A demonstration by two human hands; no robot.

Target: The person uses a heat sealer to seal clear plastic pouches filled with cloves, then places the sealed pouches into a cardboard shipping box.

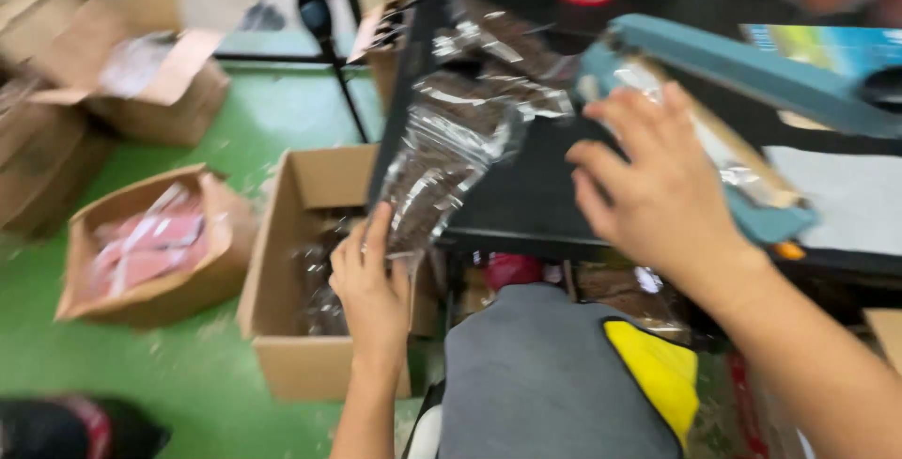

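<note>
Gripping a filled clear bag (427,201) off the table's (526,201) left edge, left hand (371,295) fingers closed on it, right hand (658,191) spread open and empty over the sealer (752,69), more filled bags (489,55) left there.

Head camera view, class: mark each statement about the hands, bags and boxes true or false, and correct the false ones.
1. The left hand touches the lower end of a clear bag of dark contents. True.
2. The right hand grips a red cup. False: it is spread open over the black table, near the blue heat sealer.
3. The floor is green. True.
4. The open cardboard box below the left hand stands on the table. False: it stands on the floor beside the table.
5. The smaller box at the left holds pink packets. True.
</note>
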